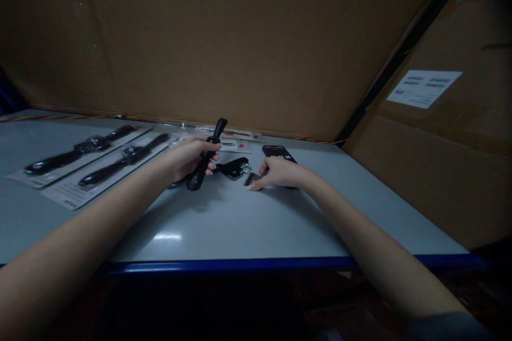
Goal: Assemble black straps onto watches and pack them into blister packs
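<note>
Nearest you runs the blue edge [240,266] of the pale table [240,229], with both your forearms reaching in over it. Your right hand [280,171] is nearly closed: thumb and forefinger pinch a small dark flat plate [253,180] just above or on the tabletop; you cannot tell which. Your left hand [190,157] is curled round the middle of a black two-handled tool [197,178], thumb on one side and fingertips on the other, the tool slanting with its far end toward the right. Between your hands lies a black piece [236,167], silvery screws [245,169] at its right end. Just beyond your right hand rests a phone [274,150], partly covered. Left of your left hand lie two carded packs, each with a black tool. Farther back are smaller packs [240,134], then the cardboard wall [240,37].
</note>
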